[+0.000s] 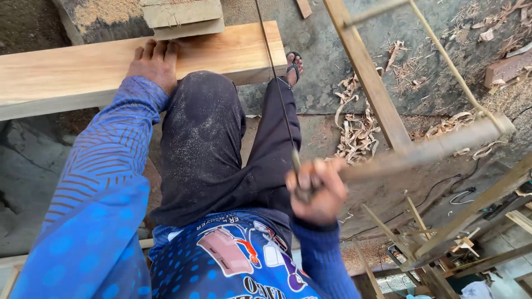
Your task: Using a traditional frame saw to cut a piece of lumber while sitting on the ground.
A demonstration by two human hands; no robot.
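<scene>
A thick pale wooden plank (72,69) lies across the upper left. My left hand (154,62) presses flat on its top, and my knee in dark dusty trousers rests against its edge. My right hand (315,191) is closed on the near end of a wooden frame saw (421,149). The saw's thin blade (275,77) runs up from my fist and meets the plank's right end. The saw's wooden bar and stretcher stick out to the right, blurred.
Wood shavings (357,130) lie scattered on the grey concrete floor to the right. My sandalled foot (293,65) stands past the plank's end. Smaller wood blocks (183,16) sit behind the plank. Wooden slats and cables (454,194) crowd the lower right.
</scene>
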